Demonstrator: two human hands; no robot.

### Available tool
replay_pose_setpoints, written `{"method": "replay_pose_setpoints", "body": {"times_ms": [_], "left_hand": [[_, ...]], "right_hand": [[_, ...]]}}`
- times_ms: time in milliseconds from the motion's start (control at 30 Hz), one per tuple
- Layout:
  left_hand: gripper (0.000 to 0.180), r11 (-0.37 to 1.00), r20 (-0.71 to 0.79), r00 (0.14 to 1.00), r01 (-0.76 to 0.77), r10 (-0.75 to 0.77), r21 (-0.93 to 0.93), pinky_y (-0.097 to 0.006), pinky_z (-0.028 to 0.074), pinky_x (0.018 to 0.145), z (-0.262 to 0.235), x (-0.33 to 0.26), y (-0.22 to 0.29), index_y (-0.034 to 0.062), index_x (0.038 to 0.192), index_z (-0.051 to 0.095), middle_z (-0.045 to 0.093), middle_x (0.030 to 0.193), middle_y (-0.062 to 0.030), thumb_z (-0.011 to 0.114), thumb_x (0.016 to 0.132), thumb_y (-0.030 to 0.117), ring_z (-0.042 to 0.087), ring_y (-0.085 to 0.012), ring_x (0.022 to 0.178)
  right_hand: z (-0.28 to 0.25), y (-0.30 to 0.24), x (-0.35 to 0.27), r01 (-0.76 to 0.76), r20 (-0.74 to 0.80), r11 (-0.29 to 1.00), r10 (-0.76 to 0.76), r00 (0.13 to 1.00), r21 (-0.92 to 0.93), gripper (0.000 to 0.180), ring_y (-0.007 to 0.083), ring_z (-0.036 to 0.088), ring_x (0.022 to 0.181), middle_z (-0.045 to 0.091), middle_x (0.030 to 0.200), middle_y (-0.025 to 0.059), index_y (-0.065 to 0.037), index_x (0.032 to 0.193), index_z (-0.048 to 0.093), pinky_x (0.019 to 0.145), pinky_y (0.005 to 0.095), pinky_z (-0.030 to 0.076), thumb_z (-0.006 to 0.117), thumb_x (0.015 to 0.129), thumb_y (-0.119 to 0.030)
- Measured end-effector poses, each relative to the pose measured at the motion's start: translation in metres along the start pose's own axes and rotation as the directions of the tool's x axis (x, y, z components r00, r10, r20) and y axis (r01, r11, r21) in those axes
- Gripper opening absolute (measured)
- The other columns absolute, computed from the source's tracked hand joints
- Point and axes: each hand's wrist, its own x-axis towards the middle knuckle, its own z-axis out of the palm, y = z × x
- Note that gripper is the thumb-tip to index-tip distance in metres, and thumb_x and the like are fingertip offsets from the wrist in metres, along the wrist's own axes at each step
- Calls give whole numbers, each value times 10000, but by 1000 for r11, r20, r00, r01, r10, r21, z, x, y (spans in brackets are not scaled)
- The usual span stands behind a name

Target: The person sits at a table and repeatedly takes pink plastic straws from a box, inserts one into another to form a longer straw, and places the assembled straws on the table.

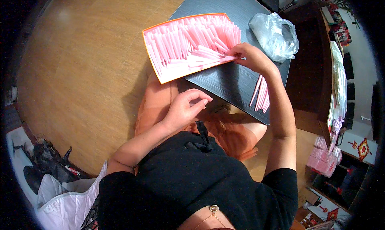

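An orange-rimmed tray (162,75) full of pink straws (188,43) lies on a dark table (224,9), partly overhanging its near-left edge. My right hand (250,57) reaches to the tray's right end and pinches a few of the pink straws there. My left hand (186,107) hovers over my lap below the tray, fingers curled loosely, holding nothing I can see. A small bundle of pink straws (261,94) lies on the table just under my right forearm.
A crumpled clear plastic bag (276,35) sits on the table right of the tray. The floor at left is bare wood. Bags lie on the floor at lower left (60,182). Shelves with pink packs (325,158) stand at the right.
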Motion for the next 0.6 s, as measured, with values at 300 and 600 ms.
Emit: {"method": "replay_pose_setpoints", "body": {"times_ms": [300, 600], "left_hand": [[174, 1000, -6, 1000, 9, -9, 17, -267, 499, 788, 2, 0, -2, -2, 1048, 671, 639, 989, -50, 582, 949, 110, 602, -113, 860], [227, 968, -69, 996, 36, -55, -248, -237, 503, 766, 1, 17, 23, -1, 1138, 618, 651, 1041, -55, 625, 924, 76, 612, -102, 887]], "right_hand": [[-7, 0, -7, -189, -66, 969, 202, 977, 161, 242, 161, 642, 809, 665, 864, 83, -23, 991, 688, 740, 295, 511, 763, 764, -64], [12, -34, -13, -52, -165, 592, 306, 938, 804, 377, 137, 648, 912, 697, 995, 67, -3, 1195, 594, 798, 267, 506, 723, 861, -121]]}}
